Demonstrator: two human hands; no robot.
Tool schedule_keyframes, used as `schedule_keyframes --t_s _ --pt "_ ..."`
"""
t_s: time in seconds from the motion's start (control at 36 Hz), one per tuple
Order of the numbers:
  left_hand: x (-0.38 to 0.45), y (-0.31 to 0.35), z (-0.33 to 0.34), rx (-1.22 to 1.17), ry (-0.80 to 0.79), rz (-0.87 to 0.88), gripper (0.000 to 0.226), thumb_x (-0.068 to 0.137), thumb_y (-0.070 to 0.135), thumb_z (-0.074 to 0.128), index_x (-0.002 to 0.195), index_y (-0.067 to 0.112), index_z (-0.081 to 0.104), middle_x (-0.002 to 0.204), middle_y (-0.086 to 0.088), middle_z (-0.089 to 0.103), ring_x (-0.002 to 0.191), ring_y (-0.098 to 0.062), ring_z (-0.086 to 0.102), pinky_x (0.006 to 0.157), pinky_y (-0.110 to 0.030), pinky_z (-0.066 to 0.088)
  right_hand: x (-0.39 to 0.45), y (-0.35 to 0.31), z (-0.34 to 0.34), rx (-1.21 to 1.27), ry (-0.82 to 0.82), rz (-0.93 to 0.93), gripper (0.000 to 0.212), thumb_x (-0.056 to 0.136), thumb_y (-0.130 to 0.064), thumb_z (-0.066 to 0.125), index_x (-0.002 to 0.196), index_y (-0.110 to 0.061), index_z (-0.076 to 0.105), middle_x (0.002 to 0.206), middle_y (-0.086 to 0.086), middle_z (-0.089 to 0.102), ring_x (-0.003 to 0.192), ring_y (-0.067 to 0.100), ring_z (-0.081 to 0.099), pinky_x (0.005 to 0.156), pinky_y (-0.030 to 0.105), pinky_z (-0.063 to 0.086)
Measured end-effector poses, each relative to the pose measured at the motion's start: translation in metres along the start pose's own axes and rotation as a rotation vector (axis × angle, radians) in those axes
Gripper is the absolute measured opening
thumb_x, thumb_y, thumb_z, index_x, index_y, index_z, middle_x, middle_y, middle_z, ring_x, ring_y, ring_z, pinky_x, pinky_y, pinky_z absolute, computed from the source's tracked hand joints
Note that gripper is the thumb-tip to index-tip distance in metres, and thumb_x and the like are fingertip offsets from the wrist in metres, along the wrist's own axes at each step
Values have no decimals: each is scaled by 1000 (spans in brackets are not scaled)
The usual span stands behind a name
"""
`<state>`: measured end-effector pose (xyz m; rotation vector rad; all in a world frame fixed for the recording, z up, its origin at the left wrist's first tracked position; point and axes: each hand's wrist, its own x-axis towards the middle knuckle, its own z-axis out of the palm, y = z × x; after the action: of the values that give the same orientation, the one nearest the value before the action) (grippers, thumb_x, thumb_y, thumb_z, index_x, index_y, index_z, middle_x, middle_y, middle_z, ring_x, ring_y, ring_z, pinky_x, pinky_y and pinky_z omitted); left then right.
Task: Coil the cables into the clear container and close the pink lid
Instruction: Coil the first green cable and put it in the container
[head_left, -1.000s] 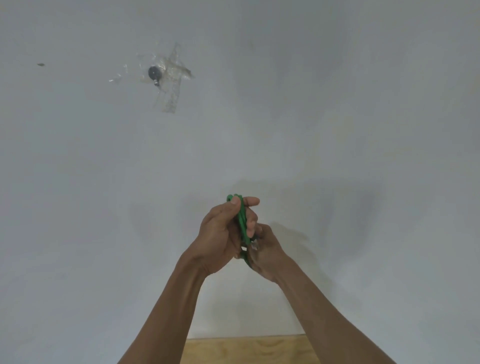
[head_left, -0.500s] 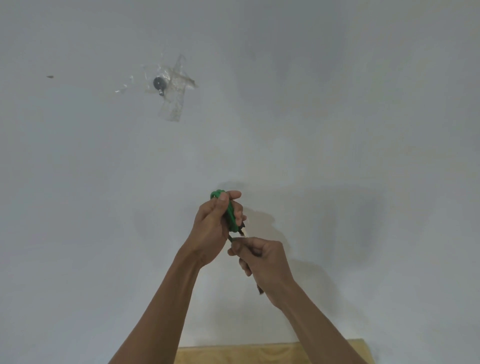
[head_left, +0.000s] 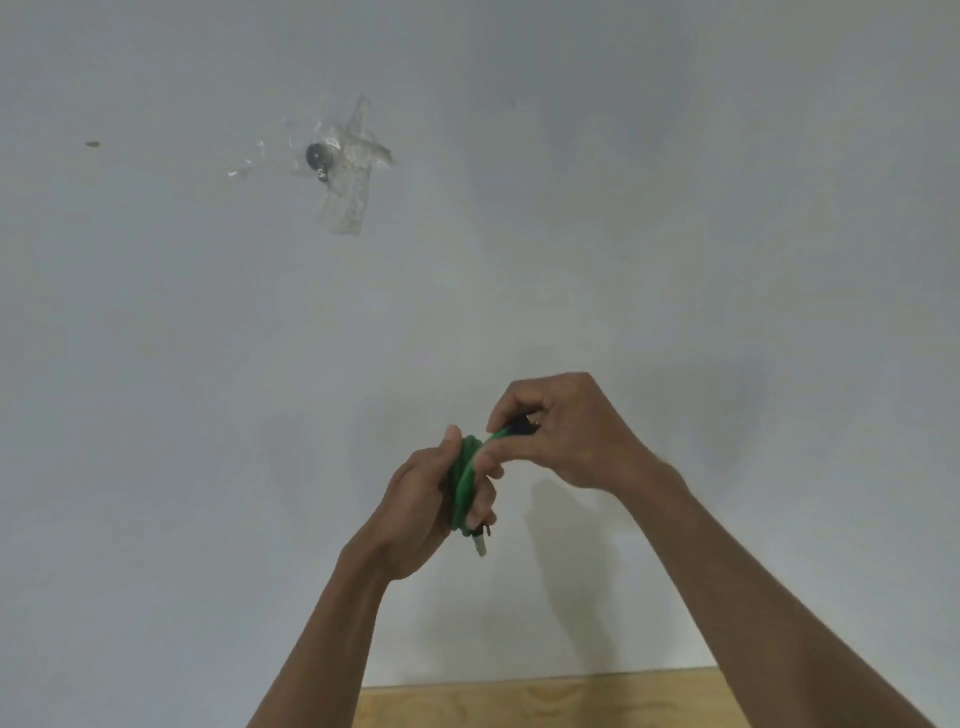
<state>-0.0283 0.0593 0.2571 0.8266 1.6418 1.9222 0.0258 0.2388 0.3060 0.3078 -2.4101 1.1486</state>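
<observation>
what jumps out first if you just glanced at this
Two bare hands meet low in the middle, the left hand gripping a coiled green cable while the right hand pinches its free end. Behind them is a plain pale wall, with a dark round thing under crumpled clear tape upper left.

A plain pale grey wall (head_left: 675, 208) bears crumpled clear tape (head_left: 345, 171); a light wooden surface (head_left: 545, 701) lies below.

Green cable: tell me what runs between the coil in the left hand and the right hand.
In the head view, a short green strand of the green cable bridges from the coil in the left hand to the right hand, which pinches its dark end.
</observation>
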Motion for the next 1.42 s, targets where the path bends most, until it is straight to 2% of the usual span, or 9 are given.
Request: schedule_keyframes --t_s 0.17,0.22,0.36,0.58,0.67,0.83,0.94,1.22,1.42 --pt "0 3 14 -307 -12 -15 72 102 56 23 74 0 59 40 -6 36 37 -18 33 48 -30 43 -10 24 28 545 4 63 11 80 -22 81 83 -16 72 96 3 73 112 14 67 96 41 54" --pt "1 2 16 -347 -14 -17 72 101 58 25 72 1 57 37 -3 34 32 -15 33 44 -29 40 -19 23 39 784 -13 117 13 86 -19 73 88 -8 66 85 18 69 126 21 60 94 51 56" --pt "1 1 16 -327 -4 -7 69 101 57 28 67 2 54 35 0 32 28 -11 28 42 -26 36 -27 21 51 1005 54 191 9 84 -13 72 88 -7 67 72 20 63 81 34 68 71 42 58" --pt "7 6 28 -37 554 36 66 98 50 53 47 9 61 46 -12 45 38 -24 43 51 -33 41 -21 12 52 749 243 170 15 81 -7 80 91 -1 71 74 26 72 61 35 69 69 45 61" --pt "9 5 31 43 661 74 64 96 51 56 43 16 62 48 -9 44 39 -24 44 47 -30 41 -19 11 57 685 312 194 14 79 -7 83 89 -4 75 78 10 77 71 24 75 64 27 59" --pt "10 7 27 91 835 70 61 95 49 62 60 -1 58 53 -13 40 36 -24 39 37 -25 34 -24 16 70 631 171 168 16 100 -25 60 107 -22 74 110 -1 73 107 18 69 88 40 60" --pt "11 8 18 51 901 49 53 94 45 64 60 6 51 59 -12 37 35 -23 36 38 -25 32 -28 15 70 397 224 174 23 101 -28 56 113 -33 75 107 -9 54 101 0 60 85 23 53" --pt "12 6 8 29 972 91 61 94 42 64 71 -11 44 66 -13 40 50 -27 34 38 -24 31 -35 9 87 410 348 275 7 79 -25 84 86 -24 82 77 -8 78 73 10 74 78 29 60" --pt "9 7 4 43 940 68 52 93 42 64 62 6 45 55 -11 35 41 -23 35 40 -24 31 -33 5 88 483 290 276 10 78 -15 85 88 -14 81 70 -3 77 65 9 73 65 18 55"
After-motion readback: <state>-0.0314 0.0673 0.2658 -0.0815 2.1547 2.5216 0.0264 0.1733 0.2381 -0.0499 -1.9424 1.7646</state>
